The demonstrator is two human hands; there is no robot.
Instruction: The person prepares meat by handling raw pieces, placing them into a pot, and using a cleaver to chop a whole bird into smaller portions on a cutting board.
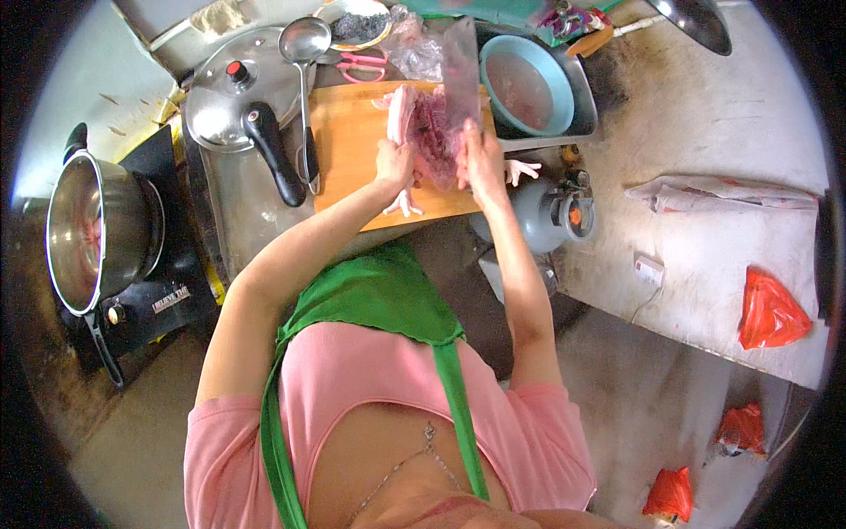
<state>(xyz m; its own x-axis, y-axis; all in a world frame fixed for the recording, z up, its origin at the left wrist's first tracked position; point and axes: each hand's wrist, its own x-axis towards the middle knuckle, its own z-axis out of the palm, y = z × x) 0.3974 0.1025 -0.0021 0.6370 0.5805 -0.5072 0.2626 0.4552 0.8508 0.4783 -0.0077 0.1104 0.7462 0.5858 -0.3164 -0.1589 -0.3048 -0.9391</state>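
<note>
A raw bird carcass [433, 132], opened flat with its dark red inside up, lies on a wooden cutting board [344, 139]. My left hand [395, 164] grips its left side near the lower edge. In my right hand [482, 162] is a cleaver [461, 73], its broad blade blurred and pointing away from me over the carcass's right side; the handle is mostly hidden by the fingers. One pale foot [404, 203] sticks out below my left hand, and another foot [522, 172] extends past the board's right edge.
Left of the board are a ladle [305, 40], a pressure cooker lid [218, 86] and an open pot [79, 231] on a stove. Behind lie pink-handled scissors [363, 66] and a plastic bag [420, 49]. A blue basin [527, 86] sits in the sink [585, 125]; a gas cylinder [542, 215] stands below.
</note>
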